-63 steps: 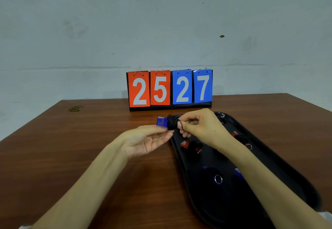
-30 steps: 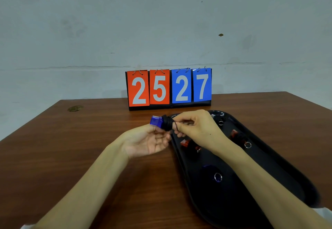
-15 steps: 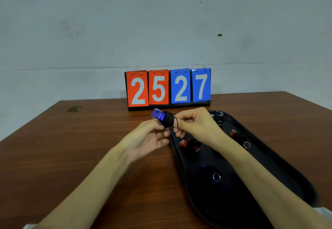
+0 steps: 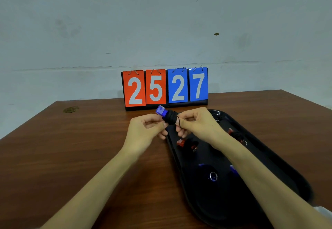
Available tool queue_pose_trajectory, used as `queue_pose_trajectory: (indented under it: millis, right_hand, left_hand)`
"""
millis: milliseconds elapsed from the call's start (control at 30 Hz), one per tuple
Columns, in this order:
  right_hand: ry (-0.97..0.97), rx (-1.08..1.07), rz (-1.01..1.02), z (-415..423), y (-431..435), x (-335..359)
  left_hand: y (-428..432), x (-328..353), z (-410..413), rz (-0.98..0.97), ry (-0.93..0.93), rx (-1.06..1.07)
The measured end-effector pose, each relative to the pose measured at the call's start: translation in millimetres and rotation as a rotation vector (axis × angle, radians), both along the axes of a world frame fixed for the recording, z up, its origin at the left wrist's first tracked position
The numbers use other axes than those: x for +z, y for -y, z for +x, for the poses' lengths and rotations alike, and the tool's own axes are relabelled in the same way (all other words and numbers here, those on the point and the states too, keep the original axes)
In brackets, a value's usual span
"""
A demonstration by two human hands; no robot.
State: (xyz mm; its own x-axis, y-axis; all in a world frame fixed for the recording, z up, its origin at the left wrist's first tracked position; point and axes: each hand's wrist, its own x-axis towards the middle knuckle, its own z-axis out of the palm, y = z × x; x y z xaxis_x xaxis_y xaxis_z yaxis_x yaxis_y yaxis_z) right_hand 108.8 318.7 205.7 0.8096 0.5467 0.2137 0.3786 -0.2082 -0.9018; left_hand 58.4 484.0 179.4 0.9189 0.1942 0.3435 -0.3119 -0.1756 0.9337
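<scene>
Pinched between curled left hand (image 4: pixel 143 131) fingertips and right hand (image 4: pixel 199 122) thumb and forefinger: small blue plastic piece (image 4: pixel 160 110) wound with black cord (image 4: pixel 170 117), raised just beyond both sets of knuckles, over the black tray (image 4: pixel 224 201) edge. Probably light, rigid shell, soft slippery winding; best gripped on the wound middle, loose strand kept taut

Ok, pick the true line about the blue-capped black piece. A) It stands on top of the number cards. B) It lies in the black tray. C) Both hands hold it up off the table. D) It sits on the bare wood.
C: the left hand and the right hand pinch the blue-capped black piece between them, in the air beyond the black tray.
</scene>
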Motion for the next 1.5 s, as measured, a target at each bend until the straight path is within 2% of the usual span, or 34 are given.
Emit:
queue_pose_trajectory:
  millis: [200, 333, 533, 667, 767, 833, 900, 967, 1067, 1200, 1300, 1433, 1500]
  right_hand:
    - [0.077, -0.099, -0.024, 1, -5, -5]
    - [0.125, -0.263, -0.019, 4, -4, -6]
    - [0.121, -0.249, -0.174, 1, 0, -1]
    - [0.252, -0.314, -0.236, -19, 16, 1]
    - [0.262, -0.278, -0.272, -37, 39, 5]
    - [0.248, -0.29, -0.325, -43, 59, 8]
    - [0.287, -0.396, -0.341, -48, 80, 10]
    - [0.312, -0.461, -0.257, -55, 101, 13]
    - [0.277, -0.4, -0.203, -69, 128, 14]
    - [0.455, -0.569, -0.334, -71, 160, -6]
    - [0.37, -0.621, -0.414, -67, 176, -23]
    - [0.305, -0.683, -0.553, -69, 177, -42]
    - [0.361, -0.703, -0.611, -70, 173, -50]
  left_hand:
    - [1, 1, 5, -0.269, -0.175, -0.069]
    - [2, 3, 5, -0.263, -0.249, -0.132]
    - [7, 0, 0, -0.289, -0.257, -0.183]
    - [23, 6, -9, -0.096, -0.079, -0.201]
    - [37, 12, -18, 0.015, 0.003, -0.177]
    - [50, 17, -21, 0.058, -0.016, -0.186]
    - [67, 24, -19, 0.115, -0.046, -0.207]
    - [90, 31, -14, 0.214, -0.064, -0.229]
    - [125, 39, -4, 0.364, -0.105, -0.261]
    - [163, 40, 2, 0.526, -0.152, -0.363]
    - [170, 30, -5, 0.861, -0.181, -0.368]
    - [161, 9, -32, 1.464, 0.017, -0.194]
    - [161, 0, -41, 1.552, 0.053, -0.15]
